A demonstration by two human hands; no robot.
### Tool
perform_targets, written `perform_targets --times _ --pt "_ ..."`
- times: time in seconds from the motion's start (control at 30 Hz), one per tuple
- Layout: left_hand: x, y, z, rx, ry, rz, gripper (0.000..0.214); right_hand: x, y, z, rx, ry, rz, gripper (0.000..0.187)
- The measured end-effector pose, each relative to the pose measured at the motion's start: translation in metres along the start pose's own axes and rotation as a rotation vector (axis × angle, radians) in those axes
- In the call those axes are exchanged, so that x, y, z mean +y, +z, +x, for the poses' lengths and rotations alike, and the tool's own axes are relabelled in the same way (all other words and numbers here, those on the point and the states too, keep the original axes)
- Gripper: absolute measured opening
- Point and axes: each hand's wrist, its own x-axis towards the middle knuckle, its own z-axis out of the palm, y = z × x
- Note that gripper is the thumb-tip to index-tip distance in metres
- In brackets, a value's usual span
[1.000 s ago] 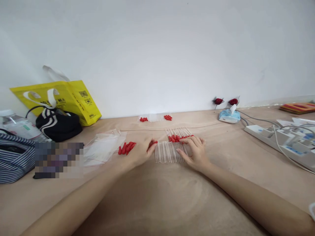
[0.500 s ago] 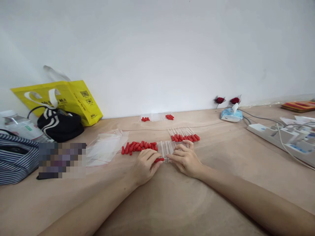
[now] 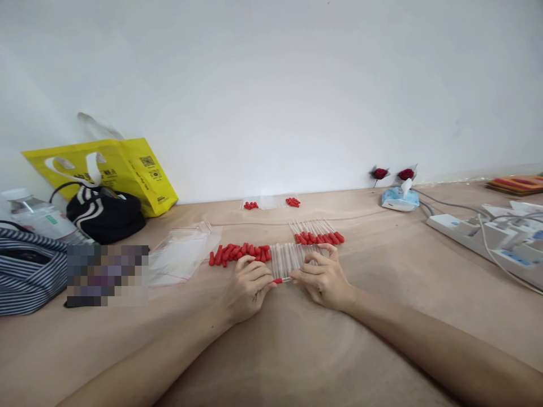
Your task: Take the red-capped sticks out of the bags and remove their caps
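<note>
My left hand (image 3: 251, 285) is closed on a red rubber dropper bulb (image 3: 277, 281), pinched between thumb and fingers. In my right hand (image 3: 324, 277) is a clear dropper tube (image 3: 287, 279); its end meets the bulb, though how far it goes inside I cannot tell. Just behind my hands lies a row of loose clear tubes (image 3: 285, 257), partly covered by my right fingers. Loose red bulbs (image 3: 241, 252) are heaped beyond my left hand. Past my right hand, several droppers with red bulbs fitted (image 3: 320, 238) lie side by side, tips pointing to the wall.
Clear plastic bags (image 3: 180, 257) lie to the left, near a yellow bag (image 3: 146, 175), a black pouch (image 3: 106, 217) and a striped bag (image 3: 29, 282). At the back is a bag with red bulbs (image 3: 271, 202). Tissues (image 3: 400, 199) and a power strip (image 3: 466, 234) are at right.
The red bulb and the tube have come slightly nearer to me, away from the tube row. Both hands have shifted a little, and more of the row shows.
</note>
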Motion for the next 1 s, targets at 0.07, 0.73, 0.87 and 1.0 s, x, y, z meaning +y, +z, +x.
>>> perform_targets --times 0.07,0.73,0.87,1.0 --pt "0.0 -0.001 -0.001 0.012 0.005 0.013 0.013 0.002 -0.002 -0.002 0.016 -0.011 0.0 0.015" --pt "-0.063 -0.015 0.028 -0.118 -0.755 -0.037 0.022 0.027 -0.014 -0.016 0.102 0.406 -0.219 0.014" --pt "-0.065 -0.013 0.035 -0.221 -0.771 -0.05 0.022 0.028 -0.009 -0.015 0.069 0.391 -0.275 0.014" --pt "-0.058 -0.015 0.046 -0.197 -0.73 0.072 0.026 0.027 -0.003 -0.012 0.018 0.369 -0.328 0.016"
